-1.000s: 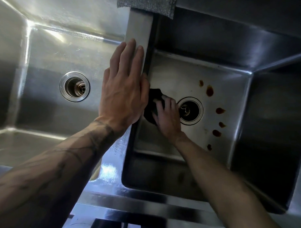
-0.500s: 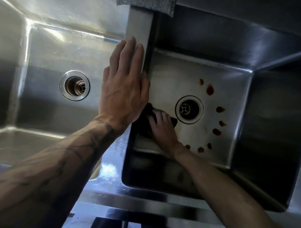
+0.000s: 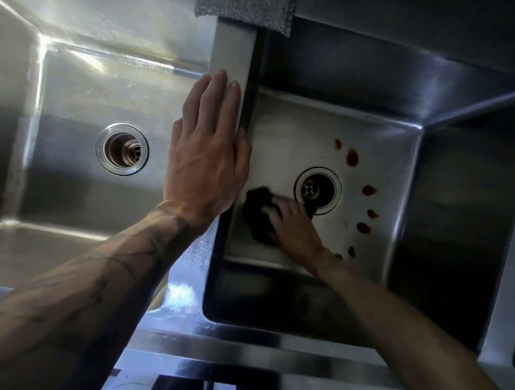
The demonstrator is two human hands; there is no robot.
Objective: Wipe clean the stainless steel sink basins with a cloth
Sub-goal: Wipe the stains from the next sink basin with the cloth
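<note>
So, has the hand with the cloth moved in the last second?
Yes. The right hand with the dark cloth slid from beside the drain toward the near wall.

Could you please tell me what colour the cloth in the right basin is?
It is a black crumpled cloth, seen best in the head view.
</note>
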